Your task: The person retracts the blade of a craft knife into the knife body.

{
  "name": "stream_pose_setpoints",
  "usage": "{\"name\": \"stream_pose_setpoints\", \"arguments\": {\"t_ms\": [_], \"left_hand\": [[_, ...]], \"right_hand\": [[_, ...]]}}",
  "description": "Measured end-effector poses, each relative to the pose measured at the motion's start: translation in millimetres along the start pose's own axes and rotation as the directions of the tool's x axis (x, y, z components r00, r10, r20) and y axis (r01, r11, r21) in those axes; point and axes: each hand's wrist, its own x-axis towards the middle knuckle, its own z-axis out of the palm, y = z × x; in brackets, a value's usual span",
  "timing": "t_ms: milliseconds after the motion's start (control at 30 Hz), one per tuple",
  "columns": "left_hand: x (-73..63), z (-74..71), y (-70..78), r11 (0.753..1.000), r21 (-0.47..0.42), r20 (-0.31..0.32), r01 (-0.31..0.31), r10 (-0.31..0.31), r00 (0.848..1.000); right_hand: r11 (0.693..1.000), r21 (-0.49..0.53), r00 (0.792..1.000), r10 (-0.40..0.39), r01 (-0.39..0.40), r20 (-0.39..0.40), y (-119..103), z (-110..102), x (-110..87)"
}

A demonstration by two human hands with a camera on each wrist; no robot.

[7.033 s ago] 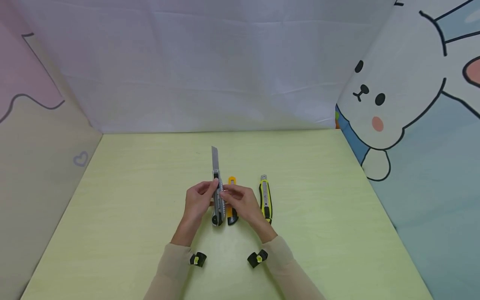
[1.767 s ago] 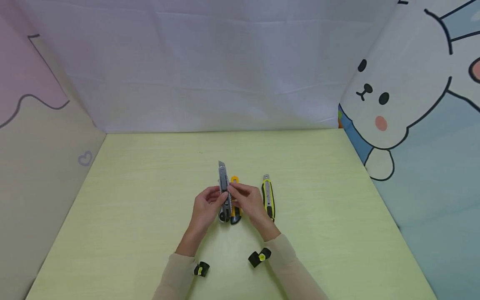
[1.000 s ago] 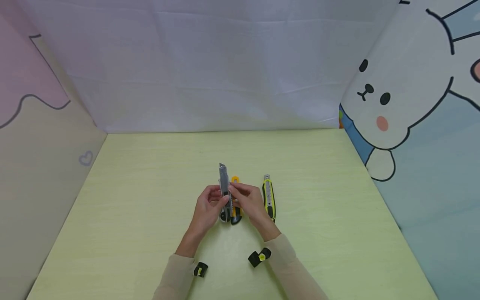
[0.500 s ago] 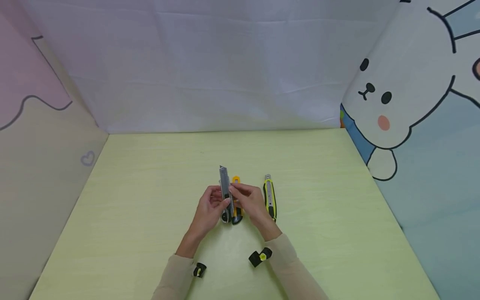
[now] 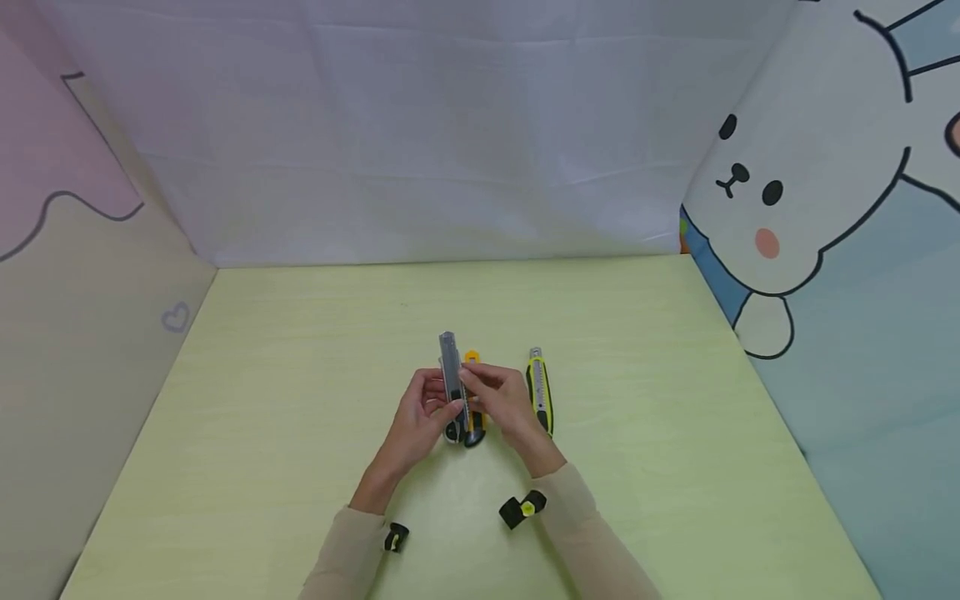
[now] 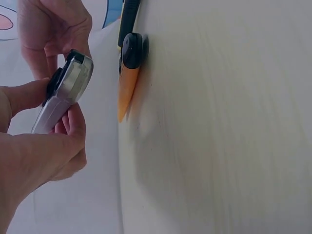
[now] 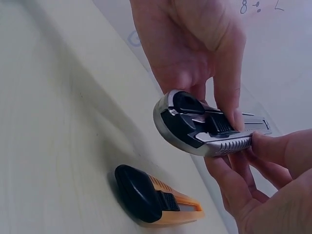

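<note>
Both hands hold a silver and black snap-off utility knife [image 5: 451, 362] above the table, its nose pointing away. My left hand [image 5: 418, 421] grips it from the left; in the right wrist view that thumb rests on the black slider [image 7: 219, 124]. From the other side my right hand [image 5: 502, 404] pinches the body between thumb and fingers. No blade shows beyond the nose. An orange cutter [image 7: 161, 209] with a black end lies on the table just right of the held knife, partly behind my right hand in the head view.
Farther right lies a yellow-green and black cutter [image 5: 538, 387], its lower end beside my right wrist. All this is on a pale yellow-green table [image 5: 300, 375]. A white cloth [image 5: 450, 150] hangs behind it, with printed cartoon panels at the sides.
Seven seconds ago a long blade stuck out of the knife; it has slid back into the body. My left thumb has moved down along the knife with the slider. The other cutters stayed put.
</note>
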Motion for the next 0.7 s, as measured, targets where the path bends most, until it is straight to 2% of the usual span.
{"name": "stream_pose_setpoints", "arguments": {"t_ms": [200, 433, 700], "left_hand": [[0.6, -1.2, -1.6, 1.000, -0.009, 0.036, -0.002, 0.002, 0.999], [0.6, -2.3, -1.7, 1.000, -0.015, 0.055, -0.013, 0.014, 0.998], [-2.2, -2.6, -2.0, 0.999, -0.036, 0.078, -0.011, 0.014, 0.997]], "right_hand": [[1.000, -0.006, 1.000, -0.005, 0.005, 0.010, -0.3, -1.4, 0.5], [1.000, 0.000, 1.000, 0.016, -0.016, 0.008, -0.8, -1.8, 1.1], [1.000, -0.006, 1.000, 0.004, -0.004, 0.018, -2.0, -1.5, 1.8]]}}
